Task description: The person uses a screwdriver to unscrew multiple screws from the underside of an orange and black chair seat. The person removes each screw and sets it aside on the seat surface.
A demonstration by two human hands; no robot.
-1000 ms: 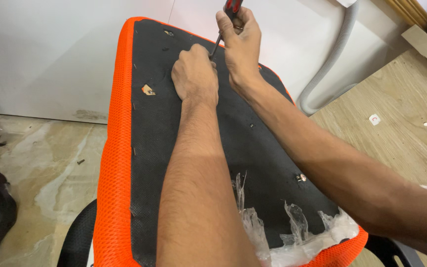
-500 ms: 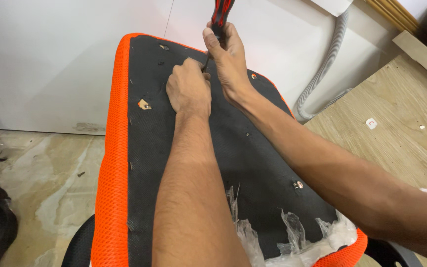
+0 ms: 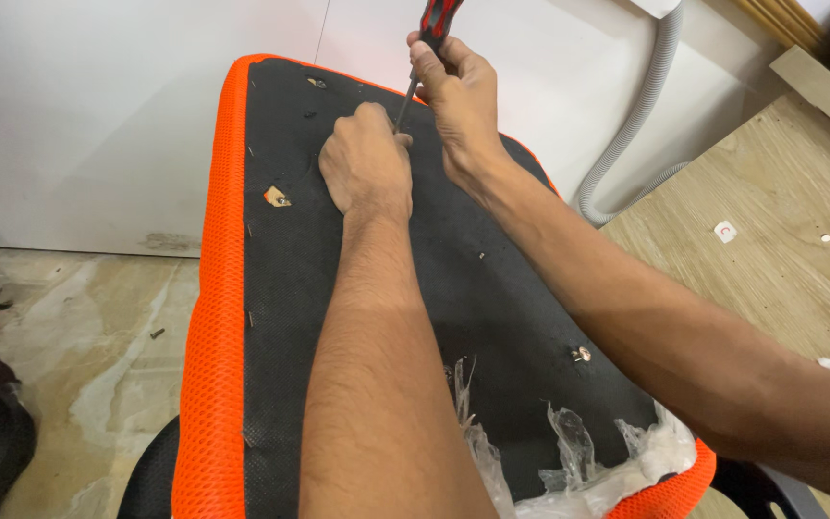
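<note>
A plain white wall panel (image 3: 98, 115) closes the rear, scuffed along its base. Below left lies a stained, mottled beige stone floor (image 3: 79, 346) with scattered debris. A grey corrugated plastic hose (image 3: 638, 115) curves down beside a pale wooden plywood board (image 3: 780, 259) at right. Lighting is even.

My right hand (image 3: 458, 91) grips a red-and-black screwdriver (image 3: 425, 48), shaft angled down to the black underside of an orange-edged seat cushion (image 3: 218, 317). My left hand (image 3: 367, 163) rests fisted on the black fabric, touching the shaft near the tip. Torn clear plastic (image 3: 578, 461) clings to the near edge. Grey corrugated hose (image 3: 641, 106) runs along the white wall; plywood board (image 3: 770, 259) on the right.
</note>
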